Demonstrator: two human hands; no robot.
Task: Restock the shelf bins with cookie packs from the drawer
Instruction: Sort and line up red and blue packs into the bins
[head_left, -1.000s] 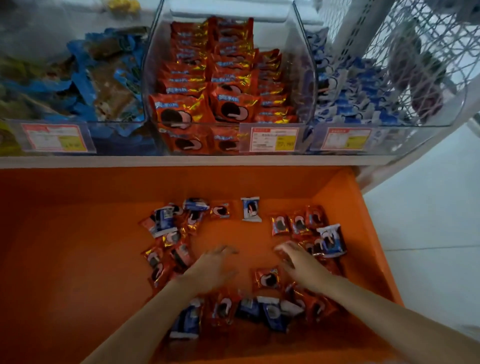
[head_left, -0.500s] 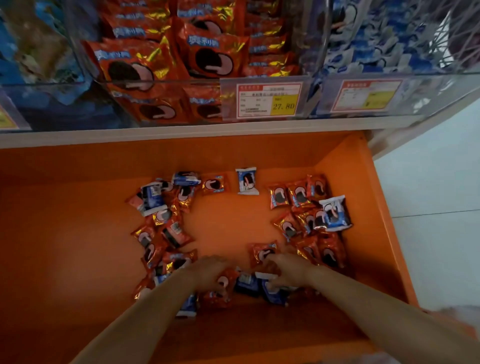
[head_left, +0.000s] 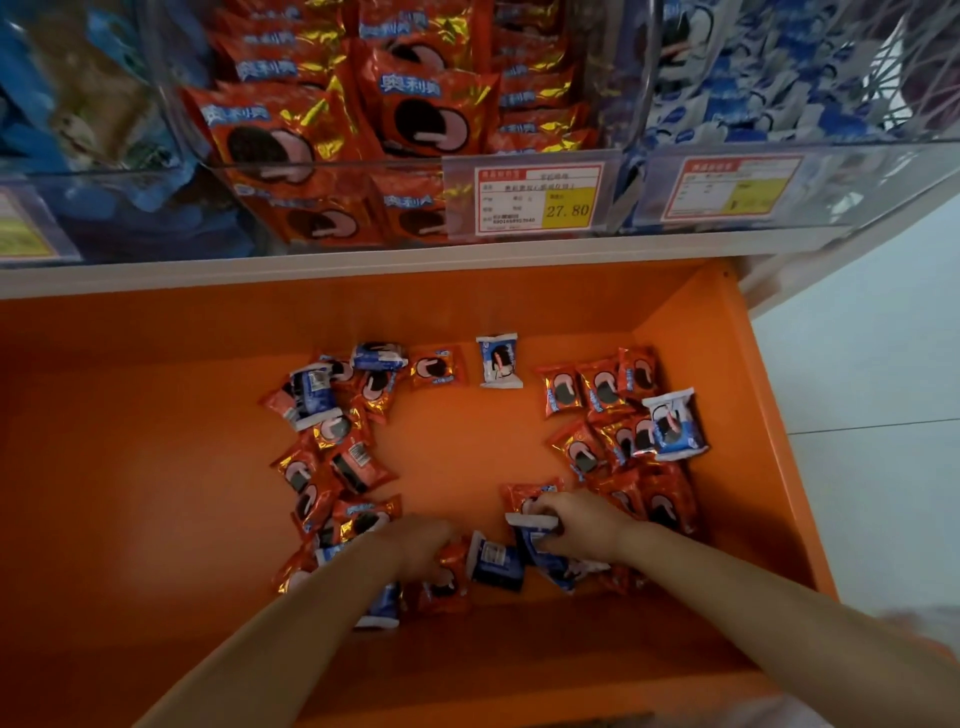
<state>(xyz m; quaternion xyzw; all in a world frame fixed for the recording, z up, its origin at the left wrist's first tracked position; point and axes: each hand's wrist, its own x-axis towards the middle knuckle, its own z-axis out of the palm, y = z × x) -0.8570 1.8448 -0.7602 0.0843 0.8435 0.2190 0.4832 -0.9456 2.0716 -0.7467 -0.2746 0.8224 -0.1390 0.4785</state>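
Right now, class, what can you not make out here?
Head view:
The left hand: its back hides what the fingers hold.
The left bin: blurred, cut by the frame edge; contents unclear.
The right price tag: print too blurred to read.
The middle bin: top cut off, fill level unknown.

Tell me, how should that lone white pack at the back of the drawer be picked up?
Come from above and pinch the white pack across its long side edges. It lies flat, apart from the others, with bare drawer floor on both sides.
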